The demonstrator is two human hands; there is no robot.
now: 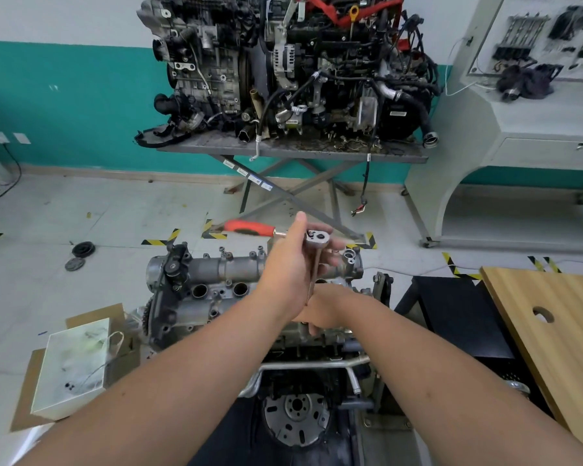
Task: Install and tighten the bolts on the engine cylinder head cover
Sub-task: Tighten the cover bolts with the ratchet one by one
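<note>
The engine (249, 297) under work sits low in the near centre of the room, flywheel end toward the person, on a stand. Its cylinder head cover (216, 284) forms the top surface: a grey aluminium casting with open round wells along the middle and a tubular housing along the far edge.

Along that far edge, several bolts (223, 251) stand proud of the casting. They appear started but not run down; this is a judgement from their height only.

A ratchet wrench (249, 227) with an orange handle is in use over the right part of the cover. The handle points left and appears blurred. From the ratchet head (315, 237) a long extension bar (313, 277) drops toward the near right side of the cover.

The left hand (290, 264) grasps the tool at the head, fingers wrapped behind it. The right hand (320, 312) sits low at the foot of the bar, fingers curled around it as a guide. The bolt and socket under this hand are hidden.

Status: tightening is in progress at one right-side position. The far-edge bolts probably remain. Whether the near-side bolts are seated cannot be determined.
</note>
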